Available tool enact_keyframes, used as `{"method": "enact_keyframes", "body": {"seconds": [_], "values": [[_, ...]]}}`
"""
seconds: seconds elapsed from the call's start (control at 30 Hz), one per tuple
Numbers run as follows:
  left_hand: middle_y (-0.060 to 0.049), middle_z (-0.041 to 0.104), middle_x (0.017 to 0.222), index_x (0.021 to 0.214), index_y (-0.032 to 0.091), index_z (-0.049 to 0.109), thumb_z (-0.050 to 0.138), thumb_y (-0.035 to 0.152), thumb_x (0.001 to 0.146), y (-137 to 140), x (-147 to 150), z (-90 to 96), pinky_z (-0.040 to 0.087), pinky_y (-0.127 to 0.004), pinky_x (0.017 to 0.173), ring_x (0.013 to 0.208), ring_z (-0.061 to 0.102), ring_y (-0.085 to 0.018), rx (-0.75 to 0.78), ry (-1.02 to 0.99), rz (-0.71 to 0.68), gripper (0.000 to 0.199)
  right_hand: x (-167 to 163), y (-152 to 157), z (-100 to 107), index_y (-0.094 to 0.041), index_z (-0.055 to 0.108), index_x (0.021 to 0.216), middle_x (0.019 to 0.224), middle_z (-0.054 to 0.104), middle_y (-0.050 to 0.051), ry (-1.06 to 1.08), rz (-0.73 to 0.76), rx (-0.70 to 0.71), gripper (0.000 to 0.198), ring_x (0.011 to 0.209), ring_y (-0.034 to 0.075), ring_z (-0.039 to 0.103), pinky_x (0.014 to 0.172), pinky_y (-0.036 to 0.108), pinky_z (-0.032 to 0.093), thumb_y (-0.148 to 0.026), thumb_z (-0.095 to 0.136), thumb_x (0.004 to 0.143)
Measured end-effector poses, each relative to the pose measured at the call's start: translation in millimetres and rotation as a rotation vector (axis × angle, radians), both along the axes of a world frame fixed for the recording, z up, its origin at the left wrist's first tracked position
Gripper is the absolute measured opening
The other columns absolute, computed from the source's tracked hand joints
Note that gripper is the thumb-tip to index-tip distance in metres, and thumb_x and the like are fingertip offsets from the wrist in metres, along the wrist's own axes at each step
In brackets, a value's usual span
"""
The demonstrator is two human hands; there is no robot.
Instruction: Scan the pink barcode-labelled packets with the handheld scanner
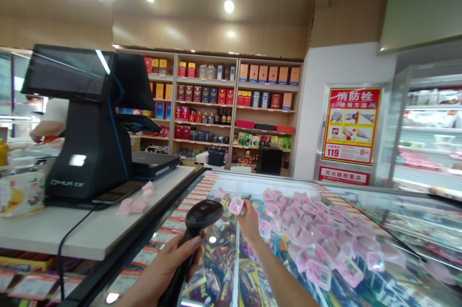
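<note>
Glass case top [260, 183]: L hand [164, 261] grips scanner [204, 213], R hand [249, 223] pinches pink pkg [236, 206] twd far edge; prob. best held square-on.

Glass freezer top [258, 182], pink barcoded containers [318, 230] heaped loosely.

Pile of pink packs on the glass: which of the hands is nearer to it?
Right. The right hand, holding a single pink pack, is just left of the pile; the left hand, gripping the black scanner, is farther to the left.
</note>
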State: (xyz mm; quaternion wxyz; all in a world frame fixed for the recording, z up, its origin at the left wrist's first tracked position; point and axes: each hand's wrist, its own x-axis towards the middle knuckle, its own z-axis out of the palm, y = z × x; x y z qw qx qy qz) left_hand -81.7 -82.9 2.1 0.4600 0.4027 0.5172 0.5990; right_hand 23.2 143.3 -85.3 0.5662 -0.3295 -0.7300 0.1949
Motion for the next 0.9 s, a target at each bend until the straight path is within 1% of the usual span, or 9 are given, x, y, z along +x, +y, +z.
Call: {"method": "enact_keyframes", "body": {"seconds": [0.07, 0.13, 0.27, 0.37, 0.57, 0.67, 0.73, 0.8, 0.9], "values": [[0.003, 0.05, 0.051, 0.056, 0.016, 0.049, 0.055, 0.04, 0.065, 2.0, 0.3, -0.3, 0.034, -0.017, 0.045, 0.044, 0.042, -0.006, -0.016, 0.034, -0.074, 0.026, 0.1, -0.4, 0.4, -0.017, 0.049, 0.086, 0.079, 0.057, 0.004, 0.0, -0.006, 0.007, 0.027, 0.075, 0.017, 0.052, 0.068, 0.027, 0.038, -0.014, 0.05, 0.059], [0.003, 0.049, 0.049, 0.052, 0.015, 0.048, 0.055, 0.04, 0.064, 4.4, 1.0, -1.1, 0.034, -0.018, 0.046, 0.044, 0.042, -0.006, -0.029, 0.043, -0.099, 0.029, 0.6, -0.6, -0.1, -0.016, 0.05, 0.085, 0.078, 0.057, 0.004, -0.014, -0.013, 0.008, 0.026, 0.074, 0.017, 0.052, 0.067, 0.027, 0.038, -0.014, 0.05, 0.059], [0.003, 0.049, 0.048, 0.051, 0.015, 0.048, 0.055, 0.04, 0.063, 8.5, 3.5, -3.1, 0.034, -0.018, 0.044, 0.043, 0.041, -0.006, -0.018, 0.027, -0.03, 0.029, 2.6, 1.9, -5.0, -0.016, 0.05, 0.087, 0.08, 0.057, 0.004, -0.053, -0.026, 0.001, 0.028, 0.077, 0.017, 0.051, 0.069, 0.028, 0.038, -0.014, 0.049, 0.059], [0.002, 0.05, 0.049, 0.053, 0.016, 0.048, 0.056, 0.039, 0.063, 10.1, 4.1, -3.1, 0.034, -0.018, 0.044, 0.043, 0.041, -0.006, -0.013, -0.013, -0.011, 0.026, 3.7, 5.8, -9.2, -0.016, 0.049, 0.09, 0.083, 0.056, 0.006, -0.094, -0.073, -0.002, 0.03, 0.079, 0.018, 0.05, 0.072, 0.029, 0.037, -0.014, 0.049, 0.06], [0.002, 0.051, 0.05, 0.051, 0.014, 0.048, 0.058, 0.039, 0.062, 13.4, 3.5, -3.1, 0.033, -0.017, 0.043, 0.041, 0.04, -0.005, -0.026, -0.045, -0.014, 0.028, 12.1, 8.2, -10.2, -0.019, 0.052, 0.089, 0.088, 0.056, 0.006, -0.358, -0.29, 0.042, 0.029, 0.088, 0.021, 0.047, 0.077, 0.032, 0.033, -0.012, 0.048, 0.062], [0.002, 0.05, 0.049, 0.051, 0.014, 0.049, 0.058, 0.04, 0.061, 16.0, 3.0, -5.3, 0.034, -0.018, 0.042, 0.04, 0.039, -0.005, -0.02, -0.041, 0.008, 0.029, 27.1, 12.8, -7.8, -0.021, 0.053, 0.09, 0.09, 0.056, 0.008, -0.527, -0.436, 0.037, 0.029, 0.092, 0.024, 0.044, 0.075, 0.035, 0.031, -0.012, 0.049, 0.063], [0.002, 0.05, 0.049, 0.056, 0.015, 0.051, 0.058, 0.039, 0.061, 17.4, 1.9, -6.7, 0.033, -0.017, 0.041, 0.041, 0.04, -0.006, -0.015, -0.054, 0.022, 0.026, 40.2, 19.9, -4.5, -0.018, 0.054, 0.087, 0.089, 0.056, 0.011, -0.614, -0.531, 0.023, 0.024, 0.09, 0.025, 0.044, 0.073, 0.035, 0.03, -0.01, 0.048, 0.065], [0.003, 0.05, 0.049, 0.058, 0.015, 0.051, 0.058, 0.039, 0.061, 18.8, -0.1, -7.9, 0.033, -0.017, 0.041, 0.041, 0.04, -0.006, -0.023, -0.071, 0.033, 0.026, 52.3, 28.7, -0.1, -0.016, 0.056, 0.083, 0.087, 0.056, 0.014, -0.665, -0.613, 0.024, 0.021, 0.088, 0.025, 0.045, 0.072, 0.035, 0.029, -0.008, 0.043, 0.068], [0.003, 0.05, 0.049, 0.056, 0.015, 0.049, 0.059, 0.039, 0.06, 21.1, -4.9, -11.1, 0.035, -0.017, 0.041, 0.042, 0.041, -0.006, -0.047, -0.089, 0.05, 0.026, 62.5, 38.8, 7.3, -0.014, 0.056, 0.085, 0.086, 0.055, 0.015, -0.658, -0.71, 0.017, 0.026, 0.087, 0.024, 0.045, 0.072, 0.035, 0.028, -0.005, 0.036, 0.072]]}}
